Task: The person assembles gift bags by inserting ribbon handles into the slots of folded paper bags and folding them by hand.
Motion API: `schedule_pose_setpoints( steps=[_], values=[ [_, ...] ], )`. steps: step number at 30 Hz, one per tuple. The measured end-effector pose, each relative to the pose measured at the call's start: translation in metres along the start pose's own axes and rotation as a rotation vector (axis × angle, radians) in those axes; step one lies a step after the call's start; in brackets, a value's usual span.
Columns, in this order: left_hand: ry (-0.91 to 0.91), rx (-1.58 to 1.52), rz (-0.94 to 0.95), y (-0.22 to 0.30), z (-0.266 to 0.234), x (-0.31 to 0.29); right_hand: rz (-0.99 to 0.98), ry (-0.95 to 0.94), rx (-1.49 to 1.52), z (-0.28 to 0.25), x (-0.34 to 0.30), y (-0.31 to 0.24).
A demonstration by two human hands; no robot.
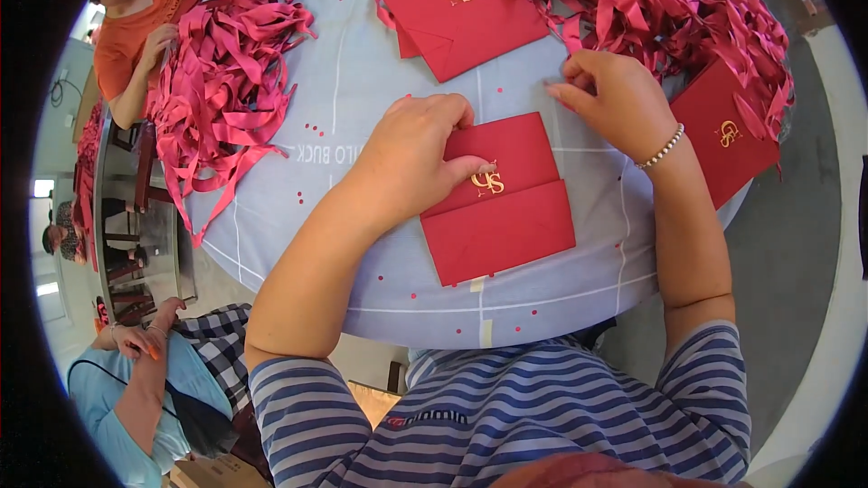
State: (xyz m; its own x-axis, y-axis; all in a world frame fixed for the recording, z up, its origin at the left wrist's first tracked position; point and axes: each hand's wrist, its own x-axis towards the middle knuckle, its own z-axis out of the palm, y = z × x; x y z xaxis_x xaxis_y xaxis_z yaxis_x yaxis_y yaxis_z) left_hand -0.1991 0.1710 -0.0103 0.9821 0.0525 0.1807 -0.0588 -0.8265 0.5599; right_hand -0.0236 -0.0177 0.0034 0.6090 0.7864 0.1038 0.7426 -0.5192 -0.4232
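A flat red paper gift bag (pixel 520 226) with a gold emblem lies in front of me, a fold or edge running across its middle. My left hand (pixel 416 149) grips its upper left side, thumb on top near the emblem and the other fingers curled at the edge, partly hidden. My right hand (pixel 619 104), above a bead bracelet, is held beyond the bag's upper right corner. Its fingers are bent with thumb and forefinger apart, and nothing shows between them. Just past it lies a heap of dark pink ribbons (pixel 633 0).
More flat red bags (pixel 466 23) lie at the far middle, and another stack (pixel 723 136) is at the right. A second ribbon heap (pixel 231 72) sits at the left. Small red dots are scattered over the bluish tablecloth (pixel 334 154). Other people are at the left.
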Motion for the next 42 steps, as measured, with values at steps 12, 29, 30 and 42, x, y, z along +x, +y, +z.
schedule_pose_setpoints(
  steps=[12, 29, 30, 42],
  values=[
    [0.032, -0.006, 0.011, -0.004, 0.001, -0.002, -0.161, 0.000, -0.017, 0.011, -0.005, -0.012],
    [0.118, -0.035, 0.119, 0.001, -0.003, -0.004, -0.234, 0.077, 0.284, 0.017, -0.016, -0.044],
    [0.109, -0.045, 0.129, 0.003, -0.004, -0.003, -0.319, 0.119, 0.322, 0.022, -0.018, -0.048],
    [0.160, -0.047, 0.089, 0.008, -0.018, -0.001, -0.328, 0.038, 0.235, 0.024, -0.019, -0.046]
  ],
)
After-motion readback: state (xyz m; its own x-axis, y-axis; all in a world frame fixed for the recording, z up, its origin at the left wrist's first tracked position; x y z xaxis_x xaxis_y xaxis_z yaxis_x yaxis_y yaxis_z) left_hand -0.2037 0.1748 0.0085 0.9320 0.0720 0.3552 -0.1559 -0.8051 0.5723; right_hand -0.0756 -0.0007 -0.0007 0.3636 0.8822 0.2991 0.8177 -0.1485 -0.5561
